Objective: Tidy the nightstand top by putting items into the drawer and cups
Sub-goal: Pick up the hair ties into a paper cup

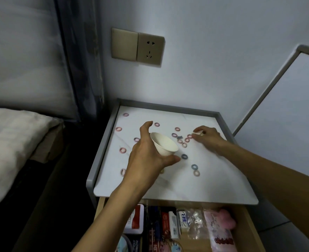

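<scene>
1. Head view, hands: the left hand [150, 153] grips a white cup [163, 145] between thumb and curled fingers, holding it tilted just above the top [213, 182]. The right hand [209, 138] has its fingertips pinched together on something small and pale, probably a tie, though blur hides it.
2. Head view, things: ties [184, 156] in pink, blue and cream lie scattered over the top. One cluster sits between the cup and the right hand, and others lie well apart near the left rim. The drawer [248, 226] stands open below, crowded with packets.
3. Risks: with the cup tilted, a dropped tie could bounce off the rim or slide back out. A loose pinch could let the tie fall on the way. Sweeping forearms could knock ties off the front edge into the drawer, or onto the floor.
</scene>
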`<action>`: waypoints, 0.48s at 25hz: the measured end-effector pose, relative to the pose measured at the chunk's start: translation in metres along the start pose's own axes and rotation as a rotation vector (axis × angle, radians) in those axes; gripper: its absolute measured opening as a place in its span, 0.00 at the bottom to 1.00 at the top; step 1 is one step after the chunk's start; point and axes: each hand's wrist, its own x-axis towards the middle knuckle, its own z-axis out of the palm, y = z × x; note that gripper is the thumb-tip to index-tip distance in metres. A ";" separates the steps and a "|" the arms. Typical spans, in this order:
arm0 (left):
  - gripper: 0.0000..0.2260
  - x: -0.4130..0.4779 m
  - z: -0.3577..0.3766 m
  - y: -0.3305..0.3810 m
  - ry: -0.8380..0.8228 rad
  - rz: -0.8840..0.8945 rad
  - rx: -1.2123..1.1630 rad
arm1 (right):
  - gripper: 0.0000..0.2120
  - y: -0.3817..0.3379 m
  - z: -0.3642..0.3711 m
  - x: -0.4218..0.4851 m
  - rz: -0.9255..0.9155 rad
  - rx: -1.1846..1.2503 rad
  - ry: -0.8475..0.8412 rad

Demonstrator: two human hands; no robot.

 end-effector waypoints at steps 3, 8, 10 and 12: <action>0.47 0.000 -0.002 0.003 -0.006 0.002 0.006 | 0.06 -0.017 0.019 -0.006 -0.130 0.010 0.039; 0.46 -0.001 -0.002 0.003 -0.014 0.004 0.023 | 0.05 -0.018 0.030 -0.020 -0.278 -0.124 0.107; 0.46 -0.002 -0.002 0.004 -0.020 0.015 0.034 | 0.05 -0.017 0.030 -0.026 -0.302 -0.214 0.122; 0.45 -0.003 -0.002 0.006 -0.024 0.029 0.035 | 0.06 -0.018 0.029 -0.028 -0.316 -0.334 0.088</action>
